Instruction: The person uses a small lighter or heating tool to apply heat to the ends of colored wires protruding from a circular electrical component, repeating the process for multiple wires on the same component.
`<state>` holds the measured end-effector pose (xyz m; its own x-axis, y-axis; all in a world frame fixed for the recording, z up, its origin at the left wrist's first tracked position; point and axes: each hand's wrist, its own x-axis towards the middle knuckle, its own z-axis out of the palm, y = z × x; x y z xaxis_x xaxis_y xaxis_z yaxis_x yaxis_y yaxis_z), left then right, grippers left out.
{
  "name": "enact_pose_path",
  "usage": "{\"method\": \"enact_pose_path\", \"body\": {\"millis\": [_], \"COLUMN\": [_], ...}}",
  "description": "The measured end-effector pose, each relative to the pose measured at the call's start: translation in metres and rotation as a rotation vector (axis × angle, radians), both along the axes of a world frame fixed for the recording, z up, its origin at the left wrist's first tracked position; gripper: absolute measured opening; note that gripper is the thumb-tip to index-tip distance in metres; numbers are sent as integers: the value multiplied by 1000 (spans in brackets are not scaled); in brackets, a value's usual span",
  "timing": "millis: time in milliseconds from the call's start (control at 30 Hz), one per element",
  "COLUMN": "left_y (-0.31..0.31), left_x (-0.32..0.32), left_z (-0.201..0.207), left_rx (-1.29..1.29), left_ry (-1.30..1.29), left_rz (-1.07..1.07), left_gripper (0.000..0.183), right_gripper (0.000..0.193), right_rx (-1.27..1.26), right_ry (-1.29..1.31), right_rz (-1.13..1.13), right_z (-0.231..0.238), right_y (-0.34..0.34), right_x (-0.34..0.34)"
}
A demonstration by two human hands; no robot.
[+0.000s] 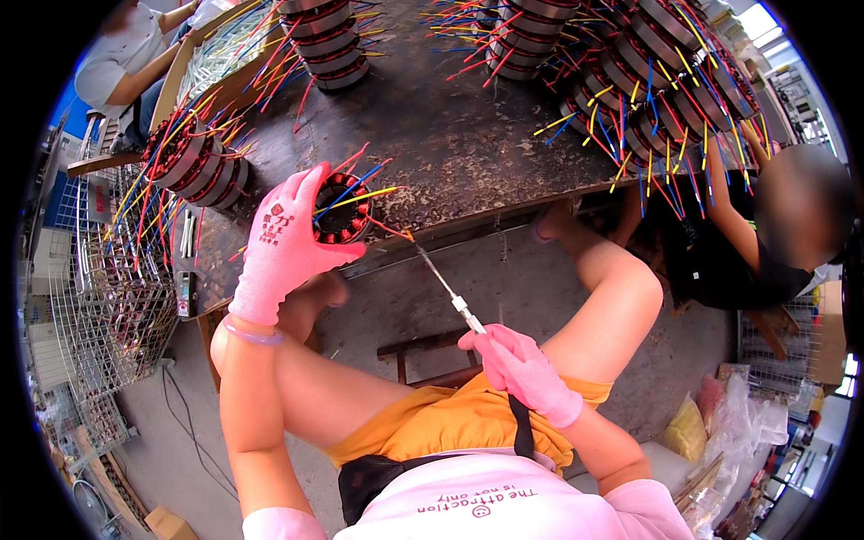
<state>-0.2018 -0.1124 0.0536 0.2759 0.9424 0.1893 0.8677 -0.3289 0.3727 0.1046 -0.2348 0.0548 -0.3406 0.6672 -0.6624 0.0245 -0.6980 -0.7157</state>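
Observation:
My left hand (286, 236), in a pink glove, grips a small ring-shaped motor stator (343, 236) at the near edge of the table. Red, blue and yellow leads stick out from the stator. A pair of reddish-orange wires (392, 230) runs from its right side to the tip of a thin metal-shafted tool (440, 277) with a white collar. My right hand (526, 367), also gloved in pink, is closed round the tool's rear end above my lap. The fingers hide its handle, so its exact kind is unclear.
Stacks of stators with coloured leads stand on the dark, worn table (423, 135), at left (193, 162), back (326, 45) and right (666, 90). A box of white sleeves (220, 67) sits at far left. Co-workers sit at left and right. A wire rack (99, 279) stands left.

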Motion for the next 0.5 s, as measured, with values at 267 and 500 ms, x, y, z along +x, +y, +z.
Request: {"method": "enact_pose_path", "body": {"millis": [267, 500], "left_y": [1, 0], "left_x": [1, 0], "left_z": [3, 1], "left_rx": [-36, -52], "left_ry": [-10, -2], "left_rz": [-18, 22], "left_gripper": [97, 100], "right_gripper": [30, 30], "right_rx": [38, 91], "right_ry": [-37, -34], "right_rz": [24, 51], "right_z": [3, -4], "right_y": [2, -1], "right_x": [0, 2]}}
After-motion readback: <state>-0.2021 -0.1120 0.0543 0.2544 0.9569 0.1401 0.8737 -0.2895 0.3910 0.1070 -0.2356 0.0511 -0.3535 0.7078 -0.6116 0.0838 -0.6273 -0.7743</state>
